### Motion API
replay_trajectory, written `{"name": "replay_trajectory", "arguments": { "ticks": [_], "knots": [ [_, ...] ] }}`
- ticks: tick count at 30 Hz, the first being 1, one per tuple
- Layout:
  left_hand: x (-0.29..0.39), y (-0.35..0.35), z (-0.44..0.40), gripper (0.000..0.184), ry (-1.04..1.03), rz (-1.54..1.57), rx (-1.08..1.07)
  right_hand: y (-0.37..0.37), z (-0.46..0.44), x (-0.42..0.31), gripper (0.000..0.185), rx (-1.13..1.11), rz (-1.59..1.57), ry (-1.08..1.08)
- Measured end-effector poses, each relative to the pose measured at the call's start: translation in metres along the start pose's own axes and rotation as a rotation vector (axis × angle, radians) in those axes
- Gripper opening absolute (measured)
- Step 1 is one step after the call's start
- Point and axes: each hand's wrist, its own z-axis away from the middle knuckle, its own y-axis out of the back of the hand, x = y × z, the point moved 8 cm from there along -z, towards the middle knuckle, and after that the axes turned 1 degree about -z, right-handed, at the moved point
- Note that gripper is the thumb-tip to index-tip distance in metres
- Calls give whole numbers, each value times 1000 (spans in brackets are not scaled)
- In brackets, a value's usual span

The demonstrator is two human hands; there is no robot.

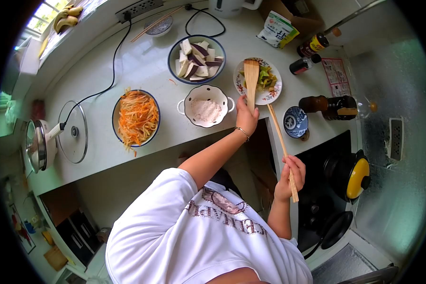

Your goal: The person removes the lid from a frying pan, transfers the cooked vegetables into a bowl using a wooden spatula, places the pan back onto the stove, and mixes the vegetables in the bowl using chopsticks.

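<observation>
My left hand (247, 117) is closed round the handle of a wooden spatula (252, 75), whose blade lies over a floral plate (273, 98) of green chopped vegetables (266, 78). In my right hand (291, 177) are long wooden chopsticks (278, 131), their far tips near the plate's lower edge. A white two-handled bowl (190, 109) of pale powder stands to the left of my left hand. Beyond it is a bowl (171, 66) of cut eggplant (199, 59). Further left sits a bowl (158, 128) heaped with shredded orange and pale vegetables (137, 117).
Sauce bottles (312, 45) and a blue patterned bowl (296, 122) stand right of the plate. A stove (312, 189) holds a yellow-lidded pot (358, 178) and a black pan (337, 229). Leftward are a glass lid (74, 132), an electric pot (41, 144) and its black cord (113, 71).
</observation>
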Motion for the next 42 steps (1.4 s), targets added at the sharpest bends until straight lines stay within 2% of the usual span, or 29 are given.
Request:
{"name": "replay_trajectory", "arguments": {
  "ticks": [1, 3, 7, 9, 11, 12, 13, 14, 15, 18, 19, 22, 25, 26, 29, 31, 35, 37, 42],
  "knots": [
    [-6, -1, 2, 57, 56, 54, -41, -2, -1, 0, 14, 20, -16, -12],
    [-2, 5, 11, 68, -5, 31, -30, -6, -3, -5, 14, 22, -31, -3],
    [33, 53, 57, 73, -165, -151, -42, -21, -7, -16, 15, 70, -83, 95],
    [48, 89, 90, 71, -238, -50, -200, -37, -10, -28, 16, 70, -198, 151],
    [52, 127, 120, 72, -289, 197, -452, -62, -15, -42, 16, 14, -312, 127],
    [35, 143, 133, 60, -122, 258, -634, -77, -16, -48, 16, -25, -401, 90],
    [18, 165, 141, 51, -42, 303, -676, -91, -15, -56, 16, -45, -418, 99],
    [-2, 185, 151, 42, 39, 351, -720, -113, -12, -55, 17, -122, -587, -40],
    [-13, 217, 153, 28, 4, 316, -650, -135, -6, -54, 19, -203, -745, -186],
    [-72, 302, 174, 19, 247, 541, -424, -192, 10, -68, 15, -403, -700, -260],
    [-82, 334, 180, 18, 217, 501, -312, -209, 15, -77, 14, -475, -684, -254],
    [-124, 402, 204, 18, 280, 552, 38, -244, 24, -143, 12, -684, -559, 61],
    [-146, 437, 222, 17, 317, 627, 278, -260, 30, -184, 14, -794, -429, 349],
    [-151, 442, 226, 16, 339, 671, 327, -263, 29, -187, 13, -832, -411, 361],
    [-160, 441, 229, 17, 356, 724, 349, -264, 21, -191, 13, -908, -364, 397],
    [-161, 435, 230, 17, 356, 748, 342, -269, 30, -200, 15, -1073, -342, 489],
    [-166, 425, 232, 19, 374, 733, 315, -284, 48, -210, 23, -1158, -288, 659],
    [-168, 422, 234, 20, 382, 737, 298, -293, 57, -204, 26, -1174, -314, 696],
    [-173, 423, 242, 19, 408, 718, 303, -300, 49, -201, 23, -1075, -367, 605]
  ]
}}
